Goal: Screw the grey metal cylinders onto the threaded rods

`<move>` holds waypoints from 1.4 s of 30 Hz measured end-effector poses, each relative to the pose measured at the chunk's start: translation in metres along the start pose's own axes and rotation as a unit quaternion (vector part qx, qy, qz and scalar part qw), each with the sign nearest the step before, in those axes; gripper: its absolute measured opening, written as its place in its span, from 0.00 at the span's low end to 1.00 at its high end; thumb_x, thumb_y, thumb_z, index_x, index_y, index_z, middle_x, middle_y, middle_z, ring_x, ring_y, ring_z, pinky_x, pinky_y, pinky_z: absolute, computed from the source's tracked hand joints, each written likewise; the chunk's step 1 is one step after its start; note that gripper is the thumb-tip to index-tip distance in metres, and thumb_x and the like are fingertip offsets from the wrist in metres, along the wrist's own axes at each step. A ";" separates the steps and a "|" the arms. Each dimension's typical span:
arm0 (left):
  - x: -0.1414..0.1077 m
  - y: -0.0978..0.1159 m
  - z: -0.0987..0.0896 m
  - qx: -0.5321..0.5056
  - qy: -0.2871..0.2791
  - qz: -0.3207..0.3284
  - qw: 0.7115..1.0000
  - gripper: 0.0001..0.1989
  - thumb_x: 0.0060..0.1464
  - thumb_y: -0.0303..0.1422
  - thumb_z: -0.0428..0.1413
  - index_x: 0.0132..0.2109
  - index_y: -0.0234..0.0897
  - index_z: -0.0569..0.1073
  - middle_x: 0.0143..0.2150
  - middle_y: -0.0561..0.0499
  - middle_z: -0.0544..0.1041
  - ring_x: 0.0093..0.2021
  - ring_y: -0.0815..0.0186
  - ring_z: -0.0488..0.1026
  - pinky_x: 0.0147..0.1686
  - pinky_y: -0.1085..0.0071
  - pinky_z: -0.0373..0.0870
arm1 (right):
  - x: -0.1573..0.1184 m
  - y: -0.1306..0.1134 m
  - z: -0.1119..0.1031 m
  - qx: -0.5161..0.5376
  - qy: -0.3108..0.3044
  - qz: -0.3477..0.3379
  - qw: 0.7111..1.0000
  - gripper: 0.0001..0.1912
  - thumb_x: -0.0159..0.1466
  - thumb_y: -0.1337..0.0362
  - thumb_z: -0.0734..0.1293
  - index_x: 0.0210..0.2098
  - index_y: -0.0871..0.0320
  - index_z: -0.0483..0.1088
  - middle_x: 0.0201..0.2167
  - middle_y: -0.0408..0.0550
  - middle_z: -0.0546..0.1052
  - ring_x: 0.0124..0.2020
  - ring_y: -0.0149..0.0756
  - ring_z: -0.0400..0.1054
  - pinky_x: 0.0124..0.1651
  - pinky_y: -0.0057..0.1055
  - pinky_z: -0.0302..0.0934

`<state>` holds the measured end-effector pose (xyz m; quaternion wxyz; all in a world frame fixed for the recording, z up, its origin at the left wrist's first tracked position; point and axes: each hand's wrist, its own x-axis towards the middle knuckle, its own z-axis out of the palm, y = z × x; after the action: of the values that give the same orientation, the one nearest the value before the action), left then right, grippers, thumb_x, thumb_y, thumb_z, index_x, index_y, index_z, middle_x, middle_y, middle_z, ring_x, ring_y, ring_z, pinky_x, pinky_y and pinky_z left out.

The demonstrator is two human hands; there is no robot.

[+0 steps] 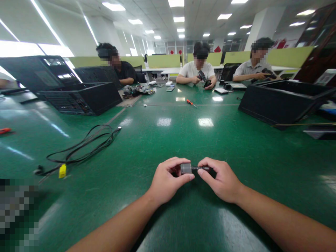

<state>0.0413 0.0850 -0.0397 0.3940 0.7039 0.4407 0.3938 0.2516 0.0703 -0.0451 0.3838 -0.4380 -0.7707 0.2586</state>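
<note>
Just above the green table, both hands hold a small dark grey cylinder with a thin black rod (186, 168) sticking out of one end. It lies level, the rod pointing right. My left hand (168, 180) grips the wide cylinder between thumb and fingers. At the other end, my right hand (222, 178) pinches the rod between thumb and forefinger. The fingertips cover part of the rod, and its exact kind cannot be made out.
A looped black cable (86, 145) with a yellow tag (62, 171) lies left. An orange screwdriver (191, 103) rests farther back. Black computer cases stand at left (86, 99) and right (283, 101). Three people sit across the table; the middle person (196, 71) holds a power drill (202, 75).
</note>
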 end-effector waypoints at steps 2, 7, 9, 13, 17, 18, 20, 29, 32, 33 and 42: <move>0.000 0.000 0.000 -0.004 0.000 -0.002 1.000 0.16 0.46 0.36 0.68 0.43 0.37 0.80 0.34 0.49 0.75 0.33 0.63 0.72 0.34 0.69 0.68 | 0.000 0.000 0.000 0.002 0.000 0.001 1.000 0.05 0.66 0.63 0.64 0.36 0.56 0.72 0.27 0.42 0.74 0.29 0.33 0.68 0.34 0.29 0.58; 0.000 0.001 0.000 -0.010 0.003 -0.007 1.000 0.16 0.46 0.35 0.68 0.43 0.36 0.80 0.33 0.50 0.74 0.33 0.63 0.72 0.34 0.69 0.68 | -0.001 0.001 0.000 0.008 0.001 0.009 1.000 0.06 0.67 0.63 0.64 0.36 0.56 0.72 0.27 0.41 0.74 0.29 0.33 0.67 0.34 0.29 0.58; 0.000 0.001 0.000 -0.010 0.004 -0.007 1.000 0.16 0.46 0.35 0.68 0.43 0.36 0.80 0.33 0.50 0.75 0.34 0.63 0.72 0.34 0.68 0.68 | -0.002 0.000 0.000 0.010 -0.001 0.010 1.000 0.06 0.67 0.63 0.64 0.36 0.56 0.72 0.27 0.41 0.73 0.29 0.33 0.67 0.34 0.29 0.58; 0.001 0.002 0.000 -0.002 0.005 -0.008 1.000 0.16 0.46 0.36 0.67 0.43 0.36 0.80 0.34 0.49 0.75 0.34 0.63 0.72 0.35 0.68 0.68 | -0.001 -0.001 0.000 0.012 -0.004 0.012 1.000 0.06 0.67 0.63 0.63 0.36 0.57 0.71 0.27 0.41 0.73 0.29 0.33 0.67 0.35 0.29 0.57; 0.001 0.002 -0.001 -0.006 0.002 -0.011 1.000 0.16 0.47 0.36 0.67 0.44 0.36 0.80 0.34 0.49 0.75 0.34 0.63 0.72 0.35 0.68 0.68 | -0.001 -0.001 0.000 0.014 -0.003 0.016 1.000 0.07 0.67 0.63 0.63 0.36 0.57 0.71 0.27 0.41 0.73 0.29 0.32 0.66 0.35 0.29 0.57; 0.001 0.001 -0.001 -0.009 0.001 -0.011 1.000 0.16 0.46 0.36 0.67 0.44 0.36 0.80 0.34 0.49 0.75 0.34 0.62 0.72 0.35 0.68 0.68 | -0.001 0.000 0.000 0.014 -0.002 0.017 1.000 0.07 0.67 0.63 0.63 0.36 0.57 0.71 0.27 0.41 0.73 0.29 0.32 0.66 0.34 0.29 0.57; 0.001 0.000 0.000 -0.016 0.003 -0.011 1.000 0.16 0.46 0.36 0.68 0.44 0.37 0.80 0.34 0.49 0.75 0.34 0.62 0.72 0.35 0.68 0.68 | -0.001 0.000 0.000 0.014 0.000 0.018 1.000 0.07 0.68 0.62 0.63 0.36 0.57 0.71 0.27 0.41 0.73 0.29 0.32 0.66 0.34 0.29 0.57; 0.000 -0.002 0.001 -0.045 0.016 -0.027 0.999 0.17 0.45 0.36 0.68 0.43 0.37 0.79 0.35 0.49 0.76 0.35 0.62 0.74 0.36 0.68 0.69 | -0.002 0.002 0.000 0.013 0.003 0.013 1.000 0.06 0.68 0.63 0.63 0.37 0.56 0.71 0.28 0.41 0.73 0.30 0.33 0.67 0.35 0.29 0.57; 0.000 -0.002 0.001 -0.050 0.016 -0.028 0.998 0.17 0.44 0.36 0.68 0.43 0.36 0.79 0.35 0.49 0.76 0.34 0.62 0.74 0.36 0.68 0.69 | -0.002 0.002 0.000 0.013 0.003 0.015 1.000 0.06 0.68 0.63 0.63 0.37 0.56 0.71 0.28 0.41 0.73 0.29 0.33 0.67 0.35 0.29 0.57; 0.000 -0.002 0.001 -0.051 0.016 -0.028 0.998 0.17 0.44 0.36 0.68 0.43 0.36 0.80 0.35 0.49 0.76 0.34 0.62 0.74 0.36 0.68 0.69 | -0.002 0.002 -0.001 0.014 0.003 0.015 1.000 0.06 0.68 0.63 0.63 0.37 0.56 0.71 0.28 0.41 0.73 0.29 0.33 0.67 0.35 0.29 0.57; 0.001 -0.001 0.001 -0.054 0.019 -0.029 0.998 0.17 0.44 0.36 0.69 0.42 0.36 0.80 0.35 0.48 0.76 0.34 0.62 0.74 0.36 0.68 0.69 | -0.001 0.001 -0.001 0.014 0.008 0.023 1.000 0.06 0.67 0.63 0.63 0.36 0.56 0.71 0.26 0.40 0.72 0.28 0.32 0.67 0.34 0.28 0.57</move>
<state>0.0417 0.0858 -0.0407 0.4337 0.6612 0.4464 0.4190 0.2528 0.0703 -0.0456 0.3902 -0.4523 -0.7535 0.2745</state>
